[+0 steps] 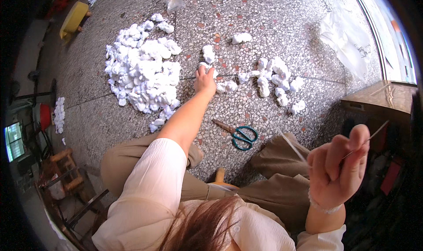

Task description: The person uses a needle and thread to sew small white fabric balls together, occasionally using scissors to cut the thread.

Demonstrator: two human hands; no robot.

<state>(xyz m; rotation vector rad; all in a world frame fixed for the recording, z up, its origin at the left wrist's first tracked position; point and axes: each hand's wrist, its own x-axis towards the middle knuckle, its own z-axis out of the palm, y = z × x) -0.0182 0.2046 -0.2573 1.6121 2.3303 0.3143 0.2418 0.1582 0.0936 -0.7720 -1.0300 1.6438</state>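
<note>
My left hand (205, 82) reaches forward over the floor, its fingers on a small bunched piece of white fabric (209, 69); whether they grip it cannot be told. Another white bunch (208, 53) lies just beyond. My right hand (340, 168) is raised at the right, its fingers closed on a long thin metal needle (376, 131). Pale thread (292, 147) runs from near this hand towards the floor. Scissors with teal handles (244, 137) lie between my knees and the bunches. To the left is a large heap of white fabric bunches (145, 69); a looser group (277, 74) lies to the right.
A crumpled translucent plastic bag (343, 39) lies at the right on the speckled terrazzo floor, near a brown cabinet (380, 97). A small clear bag (174, 3) is at the top. A yellow stool (74, 19) stands upper left, a wooden chair (67, 171) lower left.
</note>
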